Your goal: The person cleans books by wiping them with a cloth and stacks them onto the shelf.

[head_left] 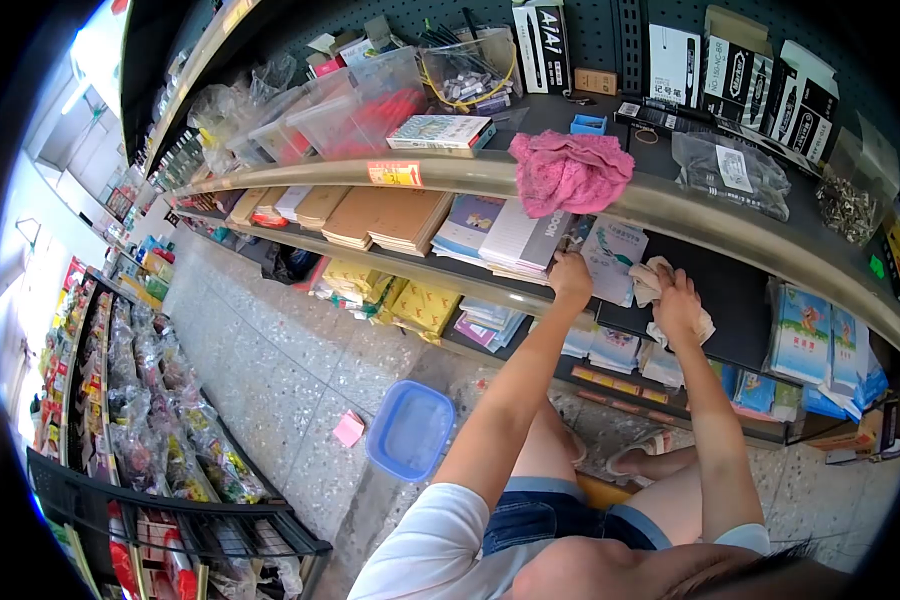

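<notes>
The right hand (678,305) has a beige cloth (648,284) bunched under its curved fingers, holding it against the dark middle shelf (735,310). The left hand (571,280), at nine o'clock from it, has its fingers bent close together at the edge of a white notebook stack (518,238); whether it grips anything cannot be told.

Between the hands, slightly toward twelve, lies a floral booklet (613,258), its right edge just beside the cloth. The front edge of the middle shelf runs below the hands, and the forearms reach in over it from six o'clock. Bare dark surface stretches from the right hand toward three o'clock, as far as the bagged blue booklets (808,330), giving sideways room.

At twelve, the rounded upper shelf edge (670,200) crosses above the hands and bounds upward room. A pink towel (570,172) hangs over it, toward twelve from the left hand. Brown notebooks (382,215) line the middle shelf toward ten o'clock.

Toward seven, a blue basin (411,430) sits on the speckled floor (280,350), with a pink paper (348,429) near its left rim. Open floor runs from there toward eleven, between the shelving and the bagged goods (160,410).
</notes>
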